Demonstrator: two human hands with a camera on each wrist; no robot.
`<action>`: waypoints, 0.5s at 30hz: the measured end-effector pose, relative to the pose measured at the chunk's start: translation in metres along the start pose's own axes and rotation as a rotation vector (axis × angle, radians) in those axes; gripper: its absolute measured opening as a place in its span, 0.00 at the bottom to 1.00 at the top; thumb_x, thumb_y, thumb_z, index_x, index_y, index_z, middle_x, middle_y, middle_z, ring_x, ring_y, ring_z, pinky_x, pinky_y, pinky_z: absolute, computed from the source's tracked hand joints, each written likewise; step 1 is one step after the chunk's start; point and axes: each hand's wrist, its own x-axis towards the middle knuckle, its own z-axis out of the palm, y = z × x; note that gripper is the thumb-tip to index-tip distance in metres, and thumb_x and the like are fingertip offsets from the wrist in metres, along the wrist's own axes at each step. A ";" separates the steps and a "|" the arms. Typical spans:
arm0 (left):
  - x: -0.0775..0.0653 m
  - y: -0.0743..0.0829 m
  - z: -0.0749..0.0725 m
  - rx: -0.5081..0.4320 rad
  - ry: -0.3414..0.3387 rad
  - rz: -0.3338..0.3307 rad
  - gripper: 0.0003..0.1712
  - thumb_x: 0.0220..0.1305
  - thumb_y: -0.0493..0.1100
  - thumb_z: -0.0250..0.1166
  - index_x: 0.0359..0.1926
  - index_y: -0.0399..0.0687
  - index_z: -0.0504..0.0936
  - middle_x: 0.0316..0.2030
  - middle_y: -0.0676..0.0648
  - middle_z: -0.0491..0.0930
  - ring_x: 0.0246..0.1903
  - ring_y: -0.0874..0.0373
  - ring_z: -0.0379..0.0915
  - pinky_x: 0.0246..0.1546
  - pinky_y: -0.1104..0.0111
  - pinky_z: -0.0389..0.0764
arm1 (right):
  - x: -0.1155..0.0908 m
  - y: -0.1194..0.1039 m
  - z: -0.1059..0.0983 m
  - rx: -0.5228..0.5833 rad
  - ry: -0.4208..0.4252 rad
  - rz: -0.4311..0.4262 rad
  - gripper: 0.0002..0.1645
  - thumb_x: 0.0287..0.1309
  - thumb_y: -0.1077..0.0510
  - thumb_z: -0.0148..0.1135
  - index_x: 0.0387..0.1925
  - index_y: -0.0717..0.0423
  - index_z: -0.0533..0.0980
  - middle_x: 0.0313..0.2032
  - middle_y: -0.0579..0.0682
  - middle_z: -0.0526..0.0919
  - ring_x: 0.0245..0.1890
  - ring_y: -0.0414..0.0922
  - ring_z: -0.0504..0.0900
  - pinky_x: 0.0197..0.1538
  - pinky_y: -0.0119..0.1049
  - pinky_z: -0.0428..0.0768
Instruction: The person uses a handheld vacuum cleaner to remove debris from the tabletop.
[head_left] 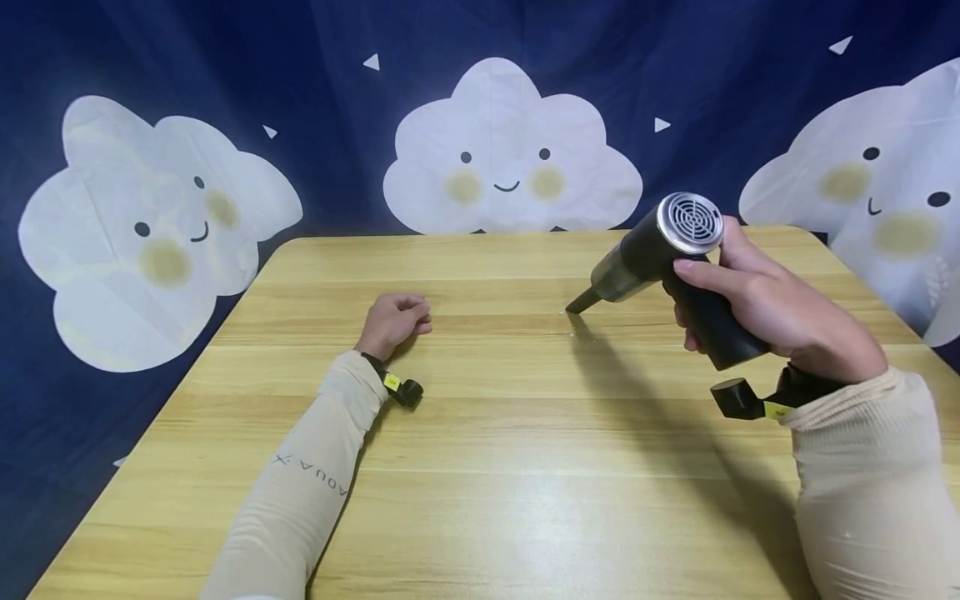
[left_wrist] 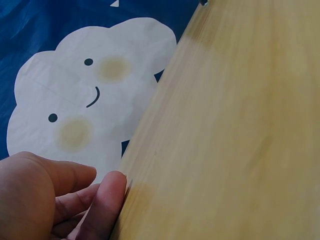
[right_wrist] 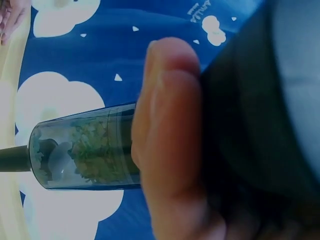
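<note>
My right hand (head_left: 780, 300) grips the black handle of a handheld vacuum cleaner (head_left: 637, 250), its round silver vent facing up toward me. The narrow nozzle slants down to the tabletop, beside a few tiny white bits (head_left: 572, 335). In the right wrist view, small pale and greenish scraps (right_wrist: 92, 150) fill part of the vacuum's clear dust cup (right_wrist: 62, 175). My left hand (head_left: 395, 323) rests on the table at the left, its fingers loosely curled with nothing held in them.
The light wood table (head_left: 450, 433) spreads under both arms, its far edge near a dark blue curtain (head_left: 330, 125) with white smiling clouds. Each wrist wears a small black camera, such as the left one (head_left: 408, 392). The vacuum's shadow falls across the table's right half.
</note>
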 end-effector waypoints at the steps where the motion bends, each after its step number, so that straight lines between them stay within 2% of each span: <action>1: 0.000 0.000 0.000 -0.002 0.000 -0.001 0.15 0.66 0.40 0.60 0.49 0.34 0.80 0.61 0.45 0.73 0.33 0.62 0.81 0.34 0.79 0.86 | 0.000 0.000 0.000 0.001 -0.001 0.002 0.21 0.74 0.50 0.41 0.59 0.40 0.44 0.31 0.67 0.71 0.21 0.60 0.78 0.24 0.50 0.86; 11: -0.001 0.001 0.000 -0.002 -0.004 -0.001 0.16 0.66 0.40 0.59 0.50 0.33 0.79 0.61 0.44 0.73 0.35 0.61 0.80 0.35 0.79 0.85 | 0.003 0.001 -0.002 0.021 -0.024 0.001 0.19 0.74 0.49 0.40 0.59 0.41 0.48 0.30 0.67 0.71 0.21 0.59 0.77 0.23 0.50 0.86; 15: -0.001 0.001 0.000 0.004 -0.006 -0.003 0.16 0.66 0.40 0.59 0.50 0.33 0.79 0.61 0.44 0.73 0.35 0.62 0.80 0.35 0.79 0.85 | 0.002 0.000 -0.001 0.032 -0.020 0.013 0.20 0.74 0.49 0.41 0.59 0.41 0.47 0.33 0.67 0.69 0.23 0.58 0.76 0.24 0.51 0.85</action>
